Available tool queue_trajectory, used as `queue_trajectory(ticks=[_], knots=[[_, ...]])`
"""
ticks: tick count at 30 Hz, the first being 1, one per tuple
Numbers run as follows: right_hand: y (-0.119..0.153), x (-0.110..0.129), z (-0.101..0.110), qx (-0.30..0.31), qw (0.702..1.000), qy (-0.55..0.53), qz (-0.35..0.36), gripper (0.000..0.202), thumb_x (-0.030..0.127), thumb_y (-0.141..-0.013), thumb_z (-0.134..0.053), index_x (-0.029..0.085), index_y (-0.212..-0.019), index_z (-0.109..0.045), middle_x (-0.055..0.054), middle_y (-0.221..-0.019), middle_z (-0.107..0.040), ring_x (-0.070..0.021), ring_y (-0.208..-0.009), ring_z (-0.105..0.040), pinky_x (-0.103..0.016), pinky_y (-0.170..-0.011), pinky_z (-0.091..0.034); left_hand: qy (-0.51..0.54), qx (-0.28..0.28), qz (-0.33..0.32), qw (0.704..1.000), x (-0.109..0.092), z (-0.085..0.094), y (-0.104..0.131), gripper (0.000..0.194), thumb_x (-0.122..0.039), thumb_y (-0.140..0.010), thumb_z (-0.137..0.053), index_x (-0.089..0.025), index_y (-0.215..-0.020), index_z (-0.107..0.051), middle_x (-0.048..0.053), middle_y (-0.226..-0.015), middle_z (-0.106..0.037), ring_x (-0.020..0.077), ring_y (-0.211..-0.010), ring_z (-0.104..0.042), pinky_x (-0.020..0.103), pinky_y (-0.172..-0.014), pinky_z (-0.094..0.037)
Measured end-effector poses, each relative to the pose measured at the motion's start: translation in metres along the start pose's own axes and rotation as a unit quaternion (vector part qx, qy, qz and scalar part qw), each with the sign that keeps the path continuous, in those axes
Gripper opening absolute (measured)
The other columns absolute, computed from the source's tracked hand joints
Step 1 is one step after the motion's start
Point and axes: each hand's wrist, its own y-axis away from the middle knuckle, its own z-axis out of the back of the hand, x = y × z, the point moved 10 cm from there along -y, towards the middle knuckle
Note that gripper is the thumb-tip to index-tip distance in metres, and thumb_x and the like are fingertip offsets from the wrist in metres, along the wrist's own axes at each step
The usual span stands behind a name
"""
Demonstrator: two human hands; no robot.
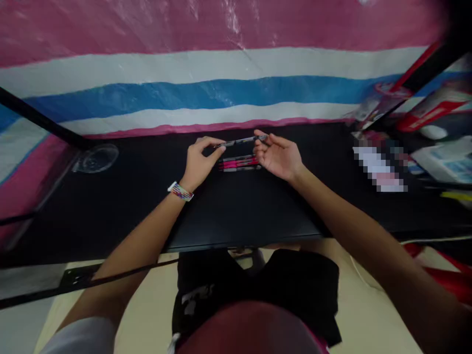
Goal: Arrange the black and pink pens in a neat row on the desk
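Above the black table (239,211) I hold a slim pen (240,141) with a pale, patterned barrel, lying nearly level between my hands. My left hand (201,160) pinches its left end between thumb and fingers; a colourful woven band circles that wrist. At the pen's other end, my right hand (278,155) is turned palm up, its fingertips closed on the tip. Just below the held pen, several pens (239,163) with pink and grey barrels lie side by side on the table. My right fingers partly cover their right ends.
A clear round lid-like piece (98,158) lies at the table's left. To the right stand a clear container (383,101) and a red-and-white package (431,108), near a blurred pale item (379,167). Black frame bars rise at both sides before a striped sheet (221,93).
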Motion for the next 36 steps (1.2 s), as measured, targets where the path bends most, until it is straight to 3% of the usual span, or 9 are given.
queue_trajectory(ticks=[4, 11, 18, 23, 32, 36], knots=[[-0.005, -0.002, 0.009, -0.025, 0.999, 0.006, 0.030, 0.016, 0.020, -0.099, -0.066, 0.024, -0.110, -0.078, -0.002, -0.086, -0.077, -0.0141, -0.076, -0.070, -0.025, -0.079, -0.066, -0.011, 0.011, -0.007, 1.000, -0.004, -0.001, 0.001, 0.008, -0.030, -0.097, -0.083, -0.027, -0.103, -0.087, 0.003, -0.102, -0.086, 0.0244, -0.099, -0.076, 0.042, -0.097, -0.058], [-0.002, 0.006, 0.002, 0.000, 0.995, 0.088, 0.056, 0.039, 0.054, -0.102, -0.069, 0.022, -0.122, -0.080, -0.008, -0.101, -0.080, -0.0210, -0.094, -0.073, -0.032, -0.086, -0.067, -0.015, 0.010, -0.010, 1.000, -0.004, -0.001, 0.002, 0.005, -0.029, -0.098, -0.082, -0.027, -0.102, -0.084, 0.003, -0.101, -0.084, 0.0238, -0.099, -0.074, 0.042, -0.097, -0.059], [-0.007, 0.004, 0.011, -0.019, 0.991, 0.107, 0.082, 0.017, 0.037, -0.096, -0.080, 0.025, -0.108, -0.079, -0.004, -0.090, -0.075, -0.0176, -0.086, -0.070, -0.031, -0.085, -0.065, -0.013, 0.014, -0.008, 1.000, -0.005, -0.002, 0.002, 0.008, -0.027, -0.098, -0.079, -0.026, -0.104, -0.084, 0.004, -0.104, -0.085, 0.0236, -0.098, -0.073, 0.043, -0.097, -0.059], [-0.004, 0.009, 0.005, -0.013, 0.988, 0.122, 0.099, 0.033, 0.052, -0.101, -0.075, 0.026, -0.120, -0.079, -0.006, -0.099, -0.078, -0.0211, -0.096, -0.073, -0.034, -0.085, -0.065, -0.020, 0.020, -0.001, 1.000, -0.005, -0.003, 0.002, 0.006, -0.027, -0.099, -0.079, -0.027, -0.104, -0.083, 0.004, -0.102, -0.084, 0.0238, -0.099, -0.074, 0.044, -0.098, -0.059], [-0.002, 0.014, 0.002, -0.014, 0.982, 0.151, 0.109, 0.038, 0.055, -0.096, -0.079, 0.026, -0.121, -0.079, -0.006, -0.098, -0.079, -0.0227, -0.100, -0.074, -0.035, -0.085, -0.066, -0.014, 0.025, -0.001, 1.000, -0.005, -0.006, 0.004, 0.016, -0.042, -0.101, -0.082, -0.026, -0.102, -0.082, 0.004, -0.099, -0.083, 0.0237, -0.098, -0.073, 0.042, -0.096, -0.058], [-0.003, 0.014, 0.005, -0.027, 0.974, 0.184, 0.128, 0.034, 0.052, -0.094, -0.084, 0.026, -0.116, -0.081, -0.005, -0.095, -0.079, -0.0197, -0.092, -0.073, -0.034, -0.085, -0.066, -0.016, 0.036, -0.008, 0.999, -0.010, -0.007, 0.004, 0.019, -0.043, -0.105, -0.076, -0.027, -0.095, -0.079, 0.003, -0.094, -0.081, 0.0236, -0.097, -0.071, 0.041, -0.096, -0.056]])
